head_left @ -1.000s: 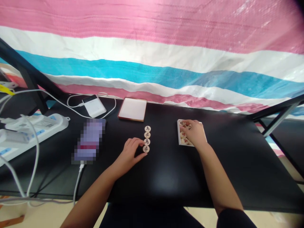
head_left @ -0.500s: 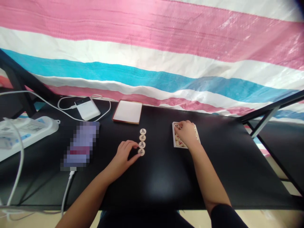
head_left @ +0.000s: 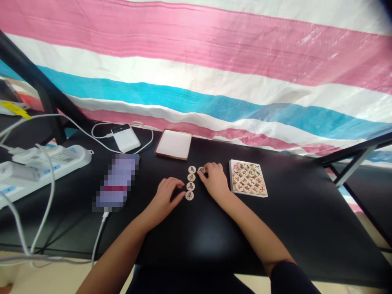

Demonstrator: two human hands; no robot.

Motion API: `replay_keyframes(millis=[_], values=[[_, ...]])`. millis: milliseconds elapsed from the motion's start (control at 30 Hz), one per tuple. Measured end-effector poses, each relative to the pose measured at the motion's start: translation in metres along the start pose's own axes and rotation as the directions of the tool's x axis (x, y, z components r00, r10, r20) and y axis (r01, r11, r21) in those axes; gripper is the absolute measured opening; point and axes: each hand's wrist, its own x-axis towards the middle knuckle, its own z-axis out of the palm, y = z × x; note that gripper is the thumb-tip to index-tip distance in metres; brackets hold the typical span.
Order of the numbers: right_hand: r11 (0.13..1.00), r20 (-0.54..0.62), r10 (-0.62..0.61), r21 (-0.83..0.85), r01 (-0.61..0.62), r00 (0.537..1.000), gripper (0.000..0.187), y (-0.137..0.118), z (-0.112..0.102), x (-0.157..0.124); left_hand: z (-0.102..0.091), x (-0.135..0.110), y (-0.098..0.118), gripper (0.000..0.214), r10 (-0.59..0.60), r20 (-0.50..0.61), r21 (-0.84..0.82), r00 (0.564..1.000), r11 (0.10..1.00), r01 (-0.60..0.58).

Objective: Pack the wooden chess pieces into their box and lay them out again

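Observation:
Several round wooden chess pieces (head_left: 190, 182) lie in a short column on the black table (head_left: 290, 228). My left hand (head_left: 167, 197) rests beside the column, its curled fingertips touching the lowest pieces. My right hand (head_left: 215, 179) pinches another round piece (head_left: 201, 170) and holds it on the table just right of the column's top piece. A white tray (head_left: 262, 194) to the right of that hand holds several more pieces with red and black characters.
A flat white box lid (head_left: 173, 144) lies behind the column. A power bank (head_left: 125, 137) with cable, a blurred phone (head_left: 116, 180) and a white power strip (head_left: 36, 165) sit at the left. A striped tarp (head_left: 214, 73) hangs behind the table.
My right hand left the tray and moved left with one piece to the top of the column, uncovering the tray. My left hand stayed at the column.

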Motion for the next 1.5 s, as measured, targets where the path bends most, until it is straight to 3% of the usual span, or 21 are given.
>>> replay_keyframes(millis=[167,433,567,667,733,833,933,1133,1233,1333,1400,1500], values=[[0.998,-0.019,-0.035,0.049,0.036,0.999,0.032,0.005,0.0,0.003,0.0,0.0,-0.001,0.013,-0.009,0.009,-0.01,1.0,1.0,0.009],[0.982,-0.002,-0.111,0.152,0.11,0.994,0.027,0.011,0.011,0.0,0.001,0.0,-0.003,0.013,-0.016,0.004,-0.016,1.0,1.0,0.016],[0.98,-0.029,-0.098,0.174,0.102,0.995,0.027,0.011,-0.001,0.003,0.0,0.0,-0.004,0.013,-0.013,-0.003,-0.004,1.0,1.0,0.013],[0.989,-0.134,0.009,0.146,0.011,0.991,0.022,0.03,-0.027,0.008,-0.001,0.001,-0.005,0.012,-0.02,-0.016,0.004,1.0,1.0,0.02],[0.991,-0.191,0.127,0.077,-0.114,0.973,0.017,0.051,-0.045,0.013,-0.001,0.001,-0.007,0.012,-0.024,-0.021,0.009,1.0,1.0,0.024],[0.912,-0.145,0.391,-0.071,-0.403,0.909,0.017,0.085,-0.059,0.017,-0.001,0.002,-0.008,0.012,-0.04,-0.015,0.017,0.999,0.999,0.04],[0.842,-0.064,0.504,-0.186,-0.506,0.861,0.022,0.104,-0.055,0.019,-0.002,0.003,-0.007,0.011,-0.058,-0.012,0.02,0.998,0.998,0.059],[0.868,-0.028,0.454,-0.209,-0.45,0.89,0.025,0.103,-0.045,0.019,-0.002,0.003,-0.006,0.011,-0.062,-0.002,0.019,0.998,0.998,0.062],[0.866,-0.126,0.462,-0.147,-0.477,0.878,0.025,0.099,-0.056,0.017,-0.002,0.002,-0.006,0.011,-0.06,-0.016,0.009,0.998,0.998,0.06],[0.931,-0.242,0.351,-0.017,-0.366,0.905,0.024,0.084,-0.067,0.012,-0.002,0.001,-0.006,0.011,-0.055,-0.018,0.002,0.998,0.998,0.055],[0.97,-0.189,0.243,0.067,-0.234,0.952,0.021,0.066,-0.065,0.005,-0.002,0.002,-0.006,0.011,-0.053,-0.013,0.003,0.998,0.999,0.053],[0.991,0.031,0.064,0.115,-0.067,0.997,0.014,0.033,-0.047,-0.007,-0.003,0.002,-0.005,0.011,-0.058,-0.003,0.005,0.998,0.998,0.058]])
